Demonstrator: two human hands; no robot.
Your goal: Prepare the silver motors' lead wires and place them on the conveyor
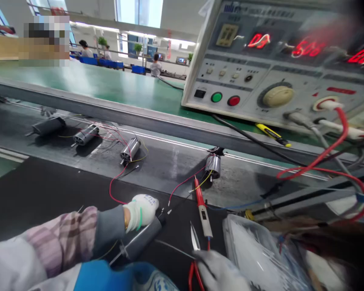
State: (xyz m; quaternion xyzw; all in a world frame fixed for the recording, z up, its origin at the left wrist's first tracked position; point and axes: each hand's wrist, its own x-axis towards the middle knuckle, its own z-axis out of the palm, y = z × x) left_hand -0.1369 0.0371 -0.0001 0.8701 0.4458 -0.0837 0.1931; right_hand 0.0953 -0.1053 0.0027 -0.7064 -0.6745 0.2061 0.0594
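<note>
My left hand [143,211], in a white glove, is closed with its fingertips turned out of sight. It rests against the upper end of a dark grey cylindrical motor [144,239], whose shaft points down left. A red wire [110,188] runs in under this hand; what the fingers grip is hidden. Two small wire terminals [169,211] show just right of it. At the bottom, my right hand [223,271], gloved and blurred, is closed at the pivot of red-handled scissors [194,238], blades pointing up. Beside them lies a red and grey test probe [202,210].
Silver motors [213,165] with red and yellow wires stand along the metal conveyor [172,161]. A tester [251,87] with lit red digits stands on the green shelf [103,87], near a yellow-black pen-like tool [273,134]. A clear plastic box [245,242] is at right. People sit far behind.
</note>
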